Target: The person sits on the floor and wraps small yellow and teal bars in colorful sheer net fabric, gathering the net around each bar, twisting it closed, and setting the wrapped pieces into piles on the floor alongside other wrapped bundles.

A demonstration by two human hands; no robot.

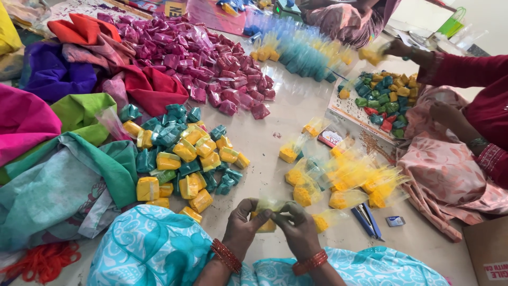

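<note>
While both hands meet low in the view, the left hand (242, 222) and right hand (297, 226) pinch one small yellow packet (266, 216) between their fingertips, just above the pale floor (275, 127). Its clear plastic top looks (partly hidden by the fingers) to point up and away, long axis roughly upright. A good grip here would stay near the neck, thumbs opposed, keeping the film taut. Finished yellow packets (344, 182) lie just beyond, a stapler (366, 220) to the right, yellow and teal blocks (182, 159) to the left.
</note>
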